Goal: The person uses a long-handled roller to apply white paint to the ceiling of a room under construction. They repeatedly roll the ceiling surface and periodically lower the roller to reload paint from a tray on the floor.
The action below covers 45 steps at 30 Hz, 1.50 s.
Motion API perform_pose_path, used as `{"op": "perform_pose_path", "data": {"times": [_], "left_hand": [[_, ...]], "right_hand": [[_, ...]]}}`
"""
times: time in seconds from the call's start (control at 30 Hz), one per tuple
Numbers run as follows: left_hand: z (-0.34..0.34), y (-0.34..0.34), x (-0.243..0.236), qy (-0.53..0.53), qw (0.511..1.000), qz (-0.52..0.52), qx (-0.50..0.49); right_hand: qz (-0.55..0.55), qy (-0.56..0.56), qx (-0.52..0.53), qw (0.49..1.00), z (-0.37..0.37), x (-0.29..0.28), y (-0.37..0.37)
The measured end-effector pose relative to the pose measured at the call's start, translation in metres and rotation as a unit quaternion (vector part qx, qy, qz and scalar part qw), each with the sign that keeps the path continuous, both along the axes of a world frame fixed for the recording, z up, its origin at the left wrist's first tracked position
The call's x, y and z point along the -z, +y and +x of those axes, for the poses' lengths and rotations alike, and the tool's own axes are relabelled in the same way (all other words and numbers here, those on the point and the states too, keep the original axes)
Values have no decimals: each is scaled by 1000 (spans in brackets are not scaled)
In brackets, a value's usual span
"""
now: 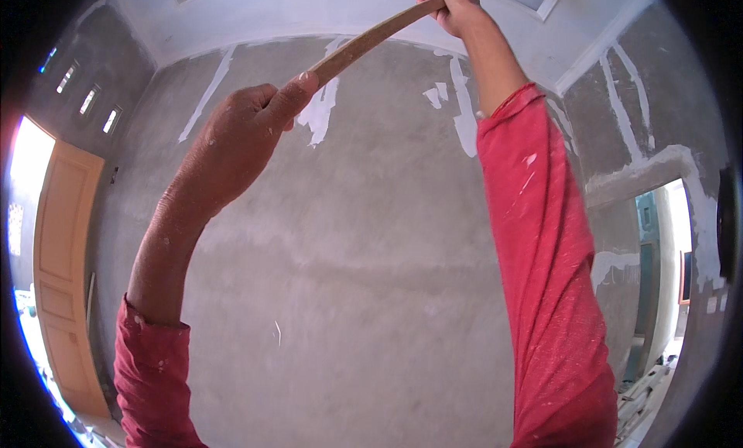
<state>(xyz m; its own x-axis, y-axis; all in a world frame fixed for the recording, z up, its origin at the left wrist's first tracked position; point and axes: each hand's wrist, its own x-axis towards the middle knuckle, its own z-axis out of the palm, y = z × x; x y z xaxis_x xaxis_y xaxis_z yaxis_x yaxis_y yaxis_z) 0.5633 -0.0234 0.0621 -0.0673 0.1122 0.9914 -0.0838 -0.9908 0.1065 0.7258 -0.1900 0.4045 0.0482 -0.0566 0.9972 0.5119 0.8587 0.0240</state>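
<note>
Both of my arms, in red sleeves flecked with white, reach up toward the top of the wall. My left hand [244, 142] is closed around the lower left end of a long, thin wooden strip [371, 39], its thumb lying along the wood. Farther up and to the right, my right hand [458, 8] grips the same strip with its fingers wrapped about it. The strip slants up to the right and runs out of the picture at the top edge. Whether it touches the wall or ceiling I cannot tell.
A grey plastered wall [348, 239] with white filler patches [319, 111] stands ahead, below a white ceiling [294, 10]. An orange-brown door [66, 278] stands at the left by a bright opening. At the right is a doorway [658, 270] with long pieces on the floor [646, 394].
</note>
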Motion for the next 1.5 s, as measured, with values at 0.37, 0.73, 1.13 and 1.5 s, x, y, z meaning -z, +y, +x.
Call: {"op": "perform_pose_path", "data": {"times": [0.37, 0.73, 1.13, 1.5], "left_hand": [[-47, 26, -21, 25, 999, -21, 33], [-213, 76, -49, 34, 998, -56, 5], [-359, 166, 25, 37, 985, -167, -5], [-284, 109, -17, 55, 994, -81, -54]], "right_hand": [[38, 102, -57, 992, -104, 134, 83], [36, 115, -70, 990, -257, 96, 146], [-36, 43, -53, 997, -402, 181, 242], [14, 56, -94, 994, -314, 129, 199]]}}
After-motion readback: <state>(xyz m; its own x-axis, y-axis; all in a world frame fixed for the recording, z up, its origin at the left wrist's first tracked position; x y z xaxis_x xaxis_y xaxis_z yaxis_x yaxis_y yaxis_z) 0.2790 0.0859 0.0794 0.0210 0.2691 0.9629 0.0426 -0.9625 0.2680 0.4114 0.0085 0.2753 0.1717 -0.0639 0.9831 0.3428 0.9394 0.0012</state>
